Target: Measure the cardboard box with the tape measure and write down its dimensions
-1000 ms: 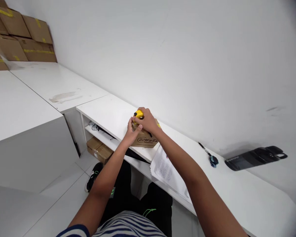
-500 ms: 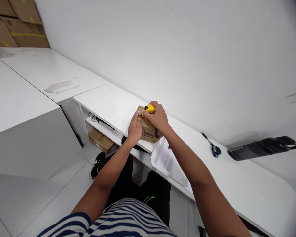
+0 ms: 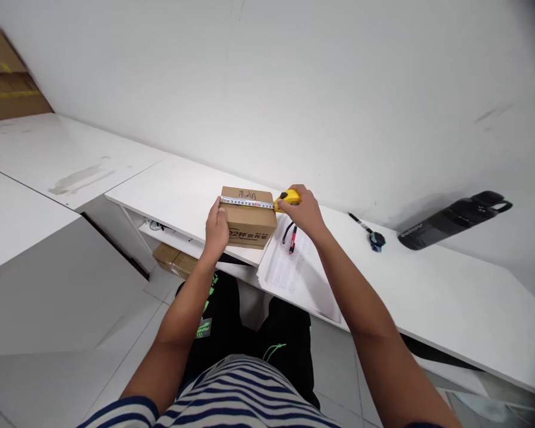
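A small cardboard box [image 3: 254, 221] with printed and handwritten characters sits on the narrow white shelf top. Across its upper face runs the drawn-out steel blade [image 3: 245, 203] of a tape measure, its numbers facing up. My right hand [image 3: 307, 209] is closed round the yellow tape measure case [image 3: 289, 200], just past the box's right edge. At the box's left edge, my left hand [image 3: 216, 226] pinches the free end of the blade against the box. A red and black pen [image 3: 293, 240] and a black strap lie on the papers [image 3: 289, 273] by the box.
To the right lie a dark watch-like item on a strap [image 3: 376, 240] and a black bottle [image 3: 450, 221] close to the wall. Larger cartons [image 3: 9, 77] are stacked at the far left. A carton [image 3: 175, 259] stands below the shelf top, near my legs.
My right hand has moved right with the yellow case, drawing the blade out over the box. My left hand stays by the box's left edge. The view has shifted, and the pen now shows.
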